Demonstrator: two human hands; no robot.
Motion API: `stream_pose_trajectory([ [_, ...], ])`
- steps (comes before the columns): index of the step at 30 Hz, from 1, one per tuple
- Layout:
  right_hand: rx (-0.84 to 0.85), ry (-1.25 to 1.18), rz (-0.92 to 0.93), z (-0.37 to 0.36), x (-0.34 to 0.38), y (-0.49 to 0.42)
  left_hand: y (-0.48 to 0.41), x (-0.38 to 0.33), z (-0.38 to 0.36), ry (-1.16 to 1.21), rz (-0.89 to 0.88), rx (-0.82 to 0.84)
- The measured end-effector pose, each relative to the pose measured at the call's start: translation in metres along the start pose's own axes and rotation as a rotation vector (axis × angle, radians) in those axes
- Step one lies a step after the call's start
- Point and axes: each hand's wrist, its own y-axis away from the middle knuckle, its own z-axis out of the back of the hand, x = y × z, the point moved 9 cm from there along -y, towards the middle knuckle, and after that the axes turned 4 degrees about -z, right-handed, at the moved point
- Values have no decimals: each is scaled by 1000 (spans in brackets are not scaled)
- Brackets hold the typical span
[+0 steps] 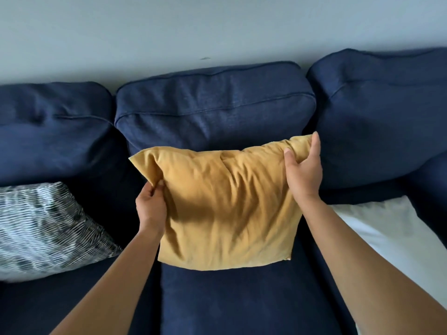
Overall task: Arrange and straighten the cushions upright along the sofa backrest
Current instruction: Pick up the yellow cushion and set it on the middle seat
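Note:
A mustard yellow cushion (225,204) leans against the middle section of the navy sofa backrest (212,110), its lower edge on the seat. My left hand (151,204) pinches its left edge just below the top left corner. My right hand (303,169) grips its top right corner, thumb in front, fingers behind. A black-and-white patterned cushion (46,230) lies flat on the left seat. A white cushion (396,240) lies flat on the right seat, partly behind my right forearm.
The navy sofa has three back pillows against a pale grey wall (193,27). Bare seat fabric (242,303) shows in front of the yellow cushion, between my forearms.

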Motion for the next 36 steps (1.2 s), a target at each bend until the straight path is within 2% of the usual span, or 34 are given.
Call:
stream_pose_trajectory([
  [3,-71,-32,83,10,11,7,11,-2,11,65,-44,-74],
  [6,-91,-3,129,13,8,8,22,9,15,7,-20,-86],
  [9,-2,96,33,4,-9,5,22,15,17,-114,28,-101],
  [12,68,87,-50,0,-19,0,12,-3,12,-126,-27,-90],
  [17,60,10,-99,18,-19,-11,-13,-35,19,-97,-103,-133],
  [23,49,-48,-87,27,-13,-18,-18,-31,33,-161,-68,-194],
  [27,158,-40,-118,18,-17,-18,-14,-30,31,-290,-33,-218],
  [31,232,-136,-119,23,-10,-20,-12,-48,28,-274,-97,-228],
  [36,163,-216,-133,55,-6,-11,10,-92,17,-192,-227,-233],
])
